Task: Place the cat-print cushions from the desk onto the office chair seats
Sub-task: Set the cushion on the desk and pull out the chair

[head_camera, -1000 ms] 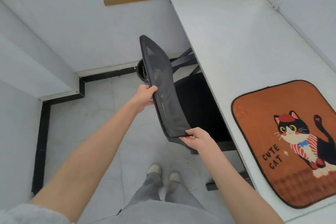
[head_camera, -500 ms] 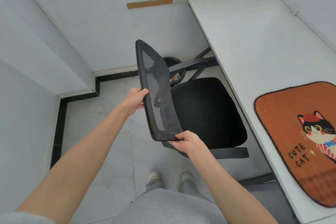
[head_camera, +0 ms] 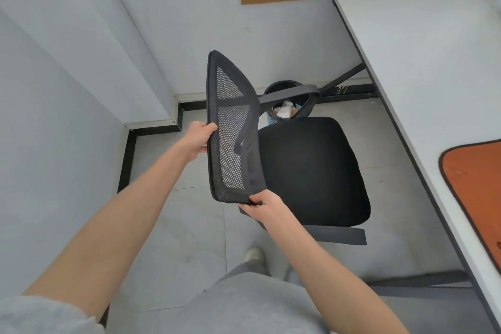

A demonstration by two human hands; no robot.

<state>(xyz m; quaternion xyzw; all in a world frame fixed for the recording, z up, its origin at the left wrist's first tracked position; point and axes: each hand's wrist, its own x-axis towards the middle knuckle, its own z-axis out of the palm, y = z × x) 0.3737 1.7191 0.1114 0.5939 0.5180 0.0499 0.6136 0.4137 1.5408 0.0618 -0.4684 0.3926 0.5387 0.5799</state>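
The office chair (head_camera: 311,171) is held by its mesh backrest (head_camera: 230,130), so that the black seat is drawn clear of the desk (head_camera: 423,68) and left open from above. The backrest's edge at 9 o'clock is gripped by the left hand (head_camera: 199,139), fingers curled round the frame; its lower corner at 6 o'clock is pinched by the right hand (head_camera: 264,205). The cat-print cushion (head_camera: 477,195) is seen lying flat on the desk at 3 o'clock, untouched and partly cut off by the frame. A waste bin (head_camera: 287,106) is seen behind the seat at 12 o'clock.
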